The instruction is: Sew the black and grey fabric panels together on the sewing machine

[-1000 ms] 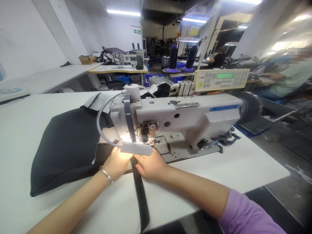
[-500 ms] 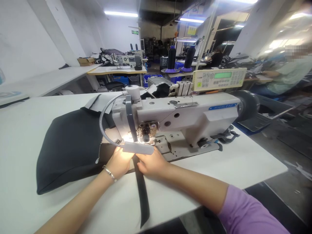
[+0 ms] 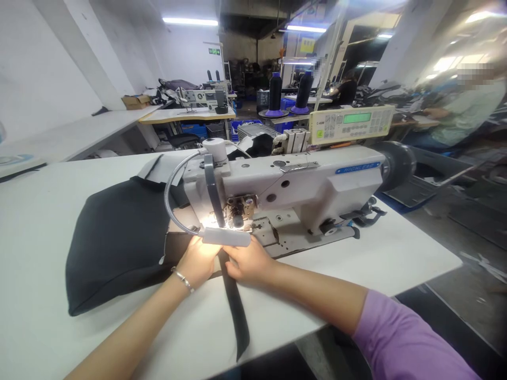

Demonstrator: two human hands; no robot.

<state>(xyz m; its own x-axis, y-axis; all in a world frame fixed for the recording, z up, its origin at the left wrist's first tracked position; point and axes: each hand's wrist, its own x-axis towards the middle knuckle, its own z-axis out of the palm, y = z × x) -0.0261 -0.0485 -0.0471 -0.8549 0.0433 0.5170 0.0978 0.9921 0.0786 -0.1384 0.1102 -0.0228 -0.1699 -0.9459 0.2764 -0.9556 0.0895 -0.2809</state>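
Both hands are close together at the needle area of a white sewing machine [image 3: 293,182], partly covered by its grey lamp head [image 3: 226,237]. My right hand [image 3: 251,261] is closed, thumb and curled fingers gripping a black strap [image 3: 236,314]. That strap's loose end runs down the table towards me. My left hand [image 3: 198,262], with a bracelet on its wrist, rests at the edge of a large black fabric piece [image 3: 119,237]; the lamp hides its fingers. The fabric spreads out left of the machine, and a dark strip [image 3: 213,187] hangs down over the machine's head.
A bent metal lamp arm [image 3: 168,195] curves left of the machine head. Behind stand two black thread cones [image 3: 274,95] and a control panel [image 3: 351,124]. Another sewing machine [image 3: 202,98] is further back. A blurred person [image 3: 463,116] sits at the right.
The view has shifted slightly. Both hands stay by the needle with the strap, and the fabric and strap end appear a little further right in view.
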